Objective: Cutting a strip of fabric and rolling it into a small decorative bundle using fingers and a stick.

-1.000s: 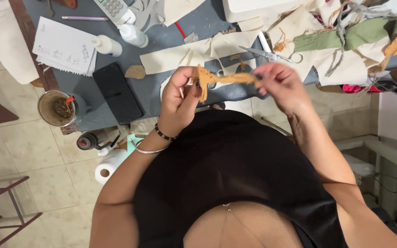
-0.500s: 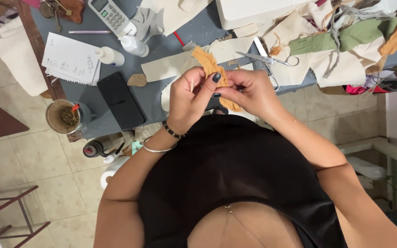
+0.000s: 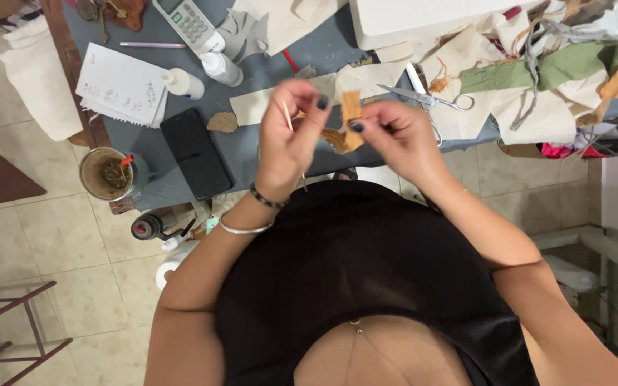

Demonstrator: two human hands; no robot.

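Both my hands are raised in front of my chest over the near edge of a grey table (image 3: 252, 146). My right hand (image 3: 393, 132) pinches a small orange-tan strip of fabric (image 3: 350, 114) between thumb and fingers. My left hand (image 3: 291, 136) touches the same strip and also holds a thin pale stick (image 3: 293, 143) that slants down past its palm. Dark nail polish shows on both thumbs. A beaded bracelet and a metal bangle sit on my left wrist.
On the table lie scissors (image 3: 430, 96), a black phone (image 3: 196, 152), a notepad (image 3: 121, 87), a calculator (image 3: 187, 21), two small white bottles (image 3: 202, 75), a cup with residue (image 3: 106, 174) and a heap of beige, green and orange fabric (image 3: 538, 71). Tiled floor and a stool frame (image 3: 8, 322) lie at left.
The fabric strip, earlier stretched sideways between my hands, is now bunched upright between them. My hands drew close together, and the view shifted slightly.
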